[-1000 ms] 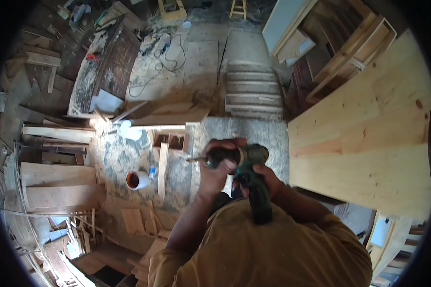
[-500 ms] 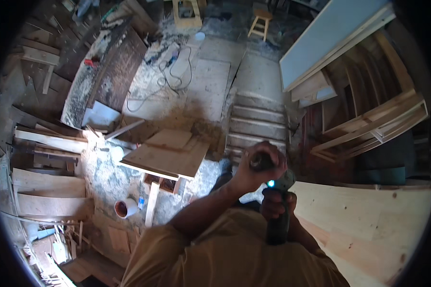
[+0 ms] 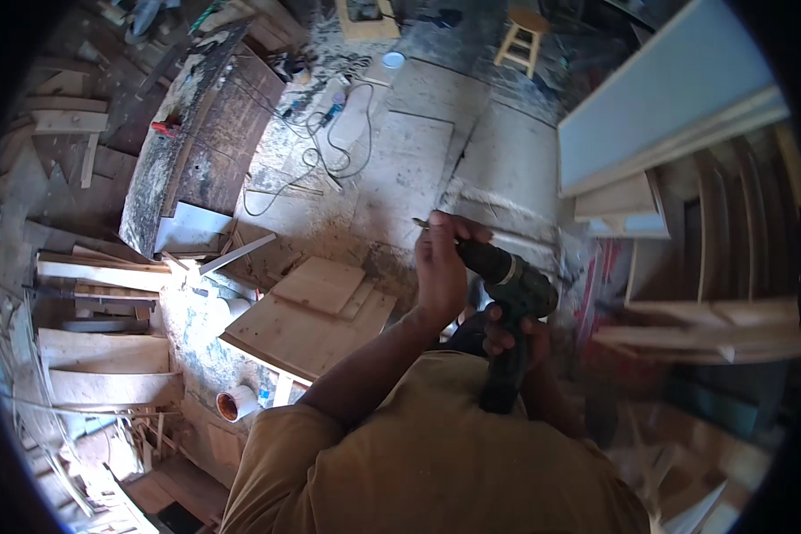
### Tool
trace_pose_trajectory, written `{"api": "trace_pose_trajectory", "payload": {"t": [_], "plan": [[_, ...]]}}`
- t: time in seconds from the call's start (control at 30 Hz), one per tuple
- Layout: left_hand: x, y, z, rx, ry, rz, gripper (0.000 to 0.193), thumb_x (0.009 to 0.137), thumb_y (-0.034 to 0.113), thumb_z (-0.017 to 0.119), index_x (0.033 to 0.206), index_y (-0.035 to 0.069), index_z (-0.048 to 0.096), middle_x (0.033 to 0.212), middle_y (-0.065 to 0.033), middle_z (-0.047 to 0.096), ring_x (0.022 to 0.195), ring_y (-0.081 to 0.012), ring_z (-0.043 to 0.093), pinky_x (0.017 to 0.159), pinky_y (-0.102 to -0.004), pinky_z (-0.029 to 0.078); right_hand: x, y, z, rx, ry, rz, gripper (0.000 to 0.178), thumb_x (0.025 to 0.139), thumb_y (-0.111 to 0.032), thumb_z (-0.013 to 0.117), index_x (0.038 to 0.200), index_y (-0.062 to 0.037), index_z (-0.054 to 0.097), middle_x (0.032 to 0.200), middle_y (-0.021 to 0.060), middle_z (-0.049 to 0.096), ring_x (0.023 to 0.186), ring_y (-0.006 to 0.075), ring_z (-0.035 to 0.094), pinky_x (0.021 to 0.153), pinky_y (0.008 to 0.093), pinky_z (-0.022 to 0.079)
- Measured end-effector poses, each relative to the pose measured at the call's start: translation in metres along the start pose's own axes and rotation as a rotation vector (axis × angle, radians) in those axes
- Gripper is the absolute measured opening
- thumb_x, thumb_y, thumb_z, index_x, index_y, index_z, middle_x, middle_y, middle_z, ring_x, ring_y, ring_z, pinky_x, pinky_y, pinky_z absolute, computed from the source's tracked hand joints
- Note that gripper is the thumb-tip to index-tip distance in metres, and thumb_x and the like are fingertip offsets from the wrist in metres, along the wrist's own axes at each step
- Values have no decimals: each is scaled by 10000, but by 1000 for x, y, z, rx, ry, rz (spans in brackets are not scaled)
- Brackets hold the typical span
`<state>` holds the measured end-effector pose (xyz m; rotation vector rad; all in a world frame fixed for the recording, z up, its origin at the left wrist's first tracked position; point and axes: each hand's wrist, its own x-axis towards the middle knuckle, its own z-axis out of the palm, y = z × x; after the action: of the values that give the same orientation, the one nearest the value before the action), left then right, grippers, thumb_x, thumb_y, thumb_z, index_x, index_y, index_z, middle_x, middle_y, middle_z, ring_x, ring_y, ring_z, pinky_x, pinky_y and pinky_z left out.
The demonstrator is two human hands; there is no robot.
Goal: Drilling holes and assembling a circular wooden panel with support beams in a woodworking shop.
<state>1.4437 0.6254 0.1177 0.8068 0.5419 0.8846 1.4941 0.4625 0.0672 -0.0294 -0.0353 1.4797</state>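
My right hand point(image 3: 510, 336) is wrapped round the grip of a dark green cordless drill point(image 3: 523, 292), held in front of my body. The drill's nose points forward and to the left, and its battery end hangs low near my shirt. At the front, the fingers of my left hand point(image 3: 441, 267) close round the slim metal drill bit point(image 3: 421, 223), just ahead of the black chuck point(image 3: 482, 258). The bit's tip sticks out past the fingers; part of its shank is hidden by them.
Left of me, wood panels point(image 3: 304, 335) lie stacked, with a tub point(image 3: 238, 404) on the floor nearby. A cord point(image 3: 313, 158) snakes over floor boards ahead. Wooden frames point(image 3: 712, 334) and a large pale panel point(image 3: 667, 102) stand on the right; a stool point(image 3: 522, 43) stands far off.
My left hand has shifted from the drill's chuck to the bit at its front. The drill now points forward-left, its light no longer visible. The view has turned, and the broad right-hand board has left it.
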Motion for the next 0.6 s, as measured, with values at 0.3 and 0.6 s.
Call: {"api": "trace_pose_trajectory", "payload": {"t": [0.3, 0.6], "plan": [[224, -54, -202, 433, 536, -141, 503, 962, 537, 351, 631, 159, 371, 506, 18, 315, 420, -111, 286, 411, -272, 261, 150, -188, -135, 187, 408, -191, 474, 838, -162, 591, 1250, -20, 404, 985, 82, 538, 813, 155, 556, 753, 327, 490], [216, -160, -500, 795, 949, -812, 173, 856, 150, 511, 903, 40, 635, 850, -139, 608, 742, -246, 588, 660, -362, 469, 336, -351, -250, -144, 538, -550, 412, 878, -218, 535, 1238, -43, 438, 966, 92, 601, 793, 175, 616, 682, 325, 536]]}}
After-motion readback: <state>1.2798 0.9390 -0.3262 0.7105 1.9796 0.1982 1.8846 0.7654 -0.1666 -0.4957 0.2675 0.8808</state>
